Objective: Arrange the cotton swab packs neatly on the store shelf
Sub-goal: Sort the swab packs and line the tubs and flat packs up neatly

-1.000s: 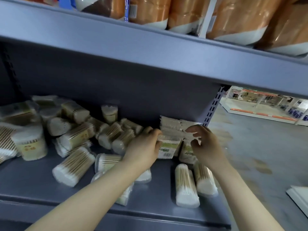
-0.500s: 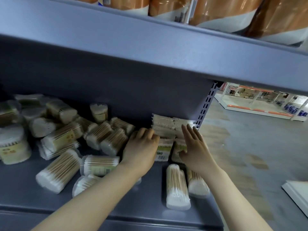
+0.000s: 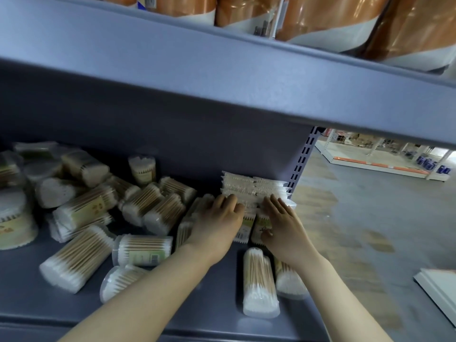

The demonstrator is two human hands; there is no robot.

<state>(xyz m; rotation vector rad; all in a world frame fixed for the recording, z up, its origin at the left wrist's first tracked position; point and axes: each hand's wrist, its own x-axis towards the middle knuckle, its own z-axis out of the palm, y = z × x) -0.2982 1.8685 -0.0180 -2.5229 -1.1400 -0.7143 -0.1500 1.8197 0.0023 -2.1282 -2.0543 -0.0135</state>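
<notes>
At the right end of the shelf (image 3: 222, 314), against the back wall: stack of flat swab packs (image 3: 254, 187), long axis left-right, directly ahead of both grips. Left hand (image 3: 217, 223) and right hand (image 3: 283, 224) side by side, fingers straight, pressing flat on stack's front edge, right slightly nearer the upright. Lower packs hidden under palms; loose tubs (image 3: 259, 283) lying toward the viewer, labels unreadable.

Shelf (image 3: 222, 314): painted metal, matt blue-grey, smooth. Flat swab packs (image 3: 249, 186) under the fingers (image 3: 276, 206): clear crinkled plastic film, paper labels. Tub packs (image 3: 259, 280) nearer than the fingers: clear glossy plastic over wooden sticks, white cotton tips. Wrappers (image 3: 320, 18) above: shiny orange film.
</notes>
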